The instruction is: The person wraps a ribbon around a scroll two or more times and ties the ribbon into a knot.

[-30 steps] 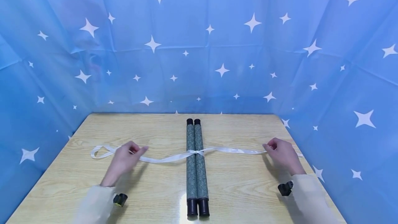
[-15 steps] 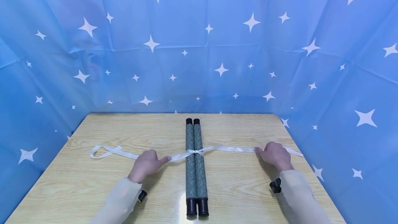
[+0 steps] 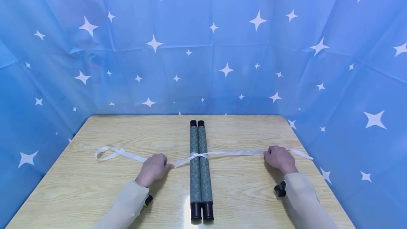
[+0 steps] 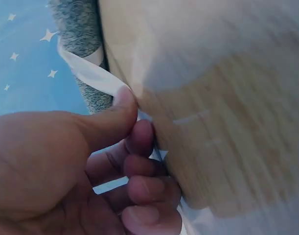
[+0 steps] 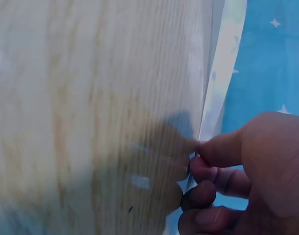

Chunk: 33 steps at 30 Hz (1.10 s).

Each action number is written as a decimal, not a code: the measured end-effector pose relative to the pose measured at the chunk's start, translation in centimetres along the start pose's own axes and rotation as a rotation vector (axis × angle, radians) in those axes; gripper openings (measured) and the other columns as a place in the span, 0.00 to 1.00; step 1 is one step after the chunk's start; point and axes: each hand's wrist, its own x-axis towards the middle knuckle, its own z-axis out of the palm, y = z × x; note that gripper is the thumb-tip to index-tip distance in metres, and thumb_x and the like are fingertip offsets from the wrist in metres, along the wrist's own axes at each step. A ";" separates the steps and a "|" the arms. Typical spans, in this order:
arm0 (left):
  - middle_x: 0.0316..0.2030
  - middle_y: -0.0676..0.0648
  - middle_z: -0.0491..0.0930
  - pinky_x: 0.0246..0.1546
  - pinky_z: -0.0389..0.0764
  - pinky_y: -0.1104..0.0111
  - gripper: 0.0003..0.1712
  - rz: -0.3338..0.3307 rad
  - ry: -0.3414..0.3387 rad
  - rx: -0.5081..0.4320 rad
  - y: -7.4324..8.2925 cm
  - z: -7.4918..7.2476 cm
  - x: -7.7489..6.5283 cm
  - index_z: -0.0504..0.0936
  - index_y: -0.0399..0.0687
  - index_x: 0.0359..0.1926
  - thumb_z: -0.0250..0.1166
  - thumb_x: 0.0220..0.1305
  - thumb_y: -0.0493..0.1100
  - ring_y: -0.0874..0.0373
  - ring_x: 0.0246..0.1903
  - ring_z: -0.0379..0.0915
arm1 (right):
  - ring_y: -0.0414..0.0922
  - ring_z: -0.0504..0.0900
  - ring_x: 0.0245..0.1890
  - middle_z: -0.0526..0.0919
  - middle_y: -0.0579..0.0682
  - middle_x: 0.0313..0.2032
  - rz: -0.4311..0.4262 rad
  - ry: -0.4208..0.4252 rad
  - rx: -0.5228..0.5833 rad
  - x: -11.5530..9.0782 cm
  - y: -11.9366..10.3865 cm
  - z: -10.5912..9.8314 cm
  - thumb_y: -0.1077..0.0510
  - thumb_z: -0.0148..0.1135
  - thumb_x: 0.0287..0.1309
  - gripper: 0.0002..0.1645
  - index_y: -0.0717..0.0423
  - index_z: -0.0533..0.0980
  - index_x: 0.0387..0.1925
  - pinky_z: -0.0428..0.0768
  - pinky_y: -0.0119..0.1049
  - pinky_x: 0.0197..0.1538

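Observation:
Two green patterned rolls with dark end caps, like the rolled halves of a scroll (image 3: 195, 179), lie side by side on the table. A white ribbon (image 3: 236, 153) crosses them and is knotted near their middle. Left of the rolls, my left hand (image 3: 154, 168) pinches the ribbon between thumb and forefinger; the left wrist view shows the ribbon (image 4: 93, 76) running from the thumb to the roll. On the far right my right hand (image 3: 280, 159) pinches the other ribbon end, which stretches nearly straight from the knot. In the right wrist view the ribbon (image 5: 225, 63) rises from the fingertips.
The wooden table (image 3: 241, 193) carries the rolls. A loop of loose ribbon (image 3: 106, 153) lies at the left, and a short ribbon tail (image 3: 300, 153) reaches the right table edge. A blue curtain (image 3: 203, 63) with white stars hangs around the back and sides.
My left hand has moved right along the ribbon toward the rolls and grips it nearer the knot. My right hand has shifted slightly left, and its stretch of ribbon is straighter.

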 end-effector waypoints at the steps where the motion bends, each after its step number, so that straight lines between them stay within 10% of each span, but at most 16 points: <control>1: 0.14 0.52 0.64 0.16 0.62 0.69 0.21 0.017 -0.001 -0.013 0.0 -0.1 0.0 0.73 0.49 0.18 0.66 0.65 0.51 0.59 0.15 0.59 | 0.45 0.62 0.16 0.65 0.50 0.16 -0.005 0.010 0.005 0.0 0.0 0.1 0.53 0.47 0.69 0.21 0.53 0.67 0.18 0.61 0.37 0.21; 11: 0.13 0.54 0.59 0.19 0.64 0.69 0.25 0.176 -0.014 -0.182 0.3 -1.6 -0.1 0.66 0.49 0.15 0.59 0.71 0.43 0.61 0.14 0.55 | 0.47 0.72 0.19 0.74 0.51 0.19 0.091 -0.015 0.026 -0.2 -0.4 -0.1 0.36 0.48 0.69 0.30 0.55 0.75 0.23 0.66 0.40 0.22; 21: 0.17 0.51 0.71 0.19 0.65 0.70 0.19 0.230 -0.038 -0.220 1.3 -2.8 -0.1 0.80 0.42 0.25 0.55 0.75 0.43 0.61 0.14 0.57 | 0.47 0.68 0.19 0.70 0.54 0.21 0.038 -0.039 0.001 0.2 -0.6 -0.2 0.54 0.40 0.71 0.19 0.55 0.71 0.25 0.65 0.40 0.22; 33: 0.14 0.52 0.68 0.17 0.65 0.70 0.21 0.253 -0.044 -0.255 1.6 -3.3 -0.1 0.81 0.43 0.26 0.52 0.77 0.44 0.61 0.13 0.54 | 0.49 0.77 0.28 0.81 0.63 0.42 0.045 -0.122 -0.059 0.1 -1.0 -0.3 0.44 0.44 0.74 0.32 0.66 0.74 0.60 0.73 0.44 0.28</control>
